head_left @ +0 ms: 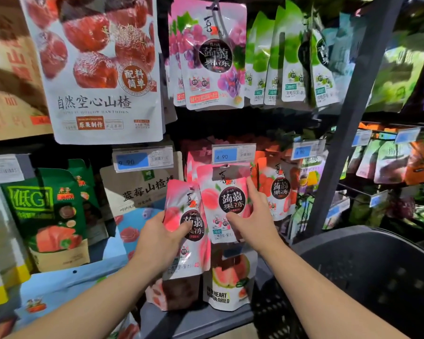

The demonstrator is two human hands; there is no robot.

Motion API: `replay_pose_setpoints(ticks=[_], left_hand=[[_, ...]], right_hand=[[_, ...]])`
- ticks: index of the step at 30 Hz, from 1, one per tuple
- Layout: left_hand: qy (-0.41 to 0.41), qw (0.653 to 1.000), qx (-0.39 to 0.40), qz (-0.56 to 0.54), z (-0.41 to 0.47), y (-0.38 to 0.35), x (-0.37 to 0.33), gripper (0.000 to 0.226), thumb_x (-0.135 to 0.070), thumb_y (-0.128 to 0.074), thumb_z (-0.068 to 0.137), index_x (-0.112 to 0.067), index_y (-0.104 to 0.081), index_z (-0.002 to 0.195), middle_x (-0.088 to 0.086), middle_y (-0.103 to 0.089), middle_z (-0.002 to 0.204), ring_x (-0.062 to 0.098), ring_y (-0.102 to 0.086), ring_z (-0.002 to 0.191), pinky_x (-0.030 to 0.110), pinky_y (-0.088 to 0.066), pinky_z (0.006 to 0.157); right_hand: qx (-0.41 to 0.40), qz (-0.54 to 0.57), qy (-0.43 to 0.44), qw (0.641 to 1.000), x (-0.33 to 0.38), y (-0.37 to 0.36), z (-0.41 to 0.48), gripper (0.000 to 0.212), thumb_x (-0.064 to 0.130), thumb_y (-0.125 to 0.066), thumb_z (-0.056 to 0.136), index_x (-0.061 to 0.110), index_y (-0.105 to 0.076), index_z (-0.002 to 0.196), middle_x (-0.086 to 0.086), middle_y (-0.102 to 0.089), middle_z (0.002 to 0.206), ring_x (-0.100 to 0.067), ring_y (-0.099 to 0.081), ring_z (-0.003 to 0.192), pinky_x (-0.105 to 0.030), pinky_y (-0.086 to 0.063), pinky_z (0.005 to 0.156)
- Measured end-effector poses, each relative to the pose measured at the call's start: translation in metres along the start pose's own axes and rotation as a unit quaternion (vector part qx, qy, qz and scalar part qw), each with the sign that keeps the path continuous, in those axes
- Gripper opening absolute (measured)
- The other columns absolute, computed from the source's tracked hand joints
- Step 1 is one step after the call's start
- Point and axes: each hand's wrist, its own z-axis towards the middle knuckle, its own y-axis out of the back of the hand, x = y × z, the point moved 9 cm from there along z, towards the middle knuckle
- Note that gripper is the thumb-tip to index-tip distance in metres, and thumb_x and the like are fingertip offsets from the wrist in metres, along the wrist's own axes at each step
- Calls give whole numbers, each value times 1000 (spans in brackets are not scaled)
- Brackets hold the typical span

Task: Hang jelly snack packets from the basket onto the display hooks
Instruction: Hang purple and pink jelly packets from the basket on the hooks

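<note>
The display rack (348, 133) fills the view, its dark slanted post on the right and rows of hanging bags across it. A dark plastic basket (377, 277) with a perforated wall sits at the lower right corner, beside the right forearm; what it holds cannot be seen. At the rack's upper left hangs a big white hawthorn bag (96, 69), with purple grape packets (211, 57) and green packets (287, 64) in the top row to its right. In the middle row, just under a blue price tag (233, 154) reading 4.90, a pink peach hanging packet (227, 199) faces front with more pink packets behind it. A second pink peach packet, the held packet (181, 209), is just to its left, tilted slightly and overlapping its left edge, its top below the level of the tag. The left hand (159, 241) grips the held packet at mid-height, thumb curled across the front and fingers wrapped behind the left edge. The right hand (252, 216) is spread wide on the hanging packet: the thumb lies across its lower front and the forefinger points straight up along its right edge; the other fingers are hidden. Below both packets stands a guava bag (228, 285) on the bottom edge of the rack.
</note>
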Motion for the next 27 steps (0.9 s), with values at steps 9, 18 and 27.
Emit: replay_pose_setpoints(ticks=[9, 18, 27], left_hand=[[-3, 999, -24, 25, -5, 39, 8, 40, -27, -76, 90, -18, -64, 126, -5, -61, 50, 10, -56, 37, 16, -38, 41], [0, 999, -36, 5, -8, 68, 22, 32, -26, -76, 90, -27, -61, 119, 10, -65, 50, 22, -57, 38, 20, -39, 37], [18, 999, -7, -40, -16, 54, 7, 20, -27, -75, 91, -16, -58, 86, 1, -53, 42, 14, -44, 35, 21, -35, 38]], right_hand=[[-12, -28, -7, 1000, -8, -27, 21, 94, 27, -72, 92, 35, -11, 162, 6, -24, 157, -16, -24, 149, -31, -27, 121], [-57, -88, -20, 994, -5, -40, 36, 73, 30, -74, 92, 24, -34, 153, -3, -35, 150, -24, -31, 144, -40, -42, 104], [-28, -89, -35, 995, 3, -22, 23, 106, 47, -79, 81, 35, -11, 162, 2, -22, 161, -24, -24, 150, -47, -35, 117]])
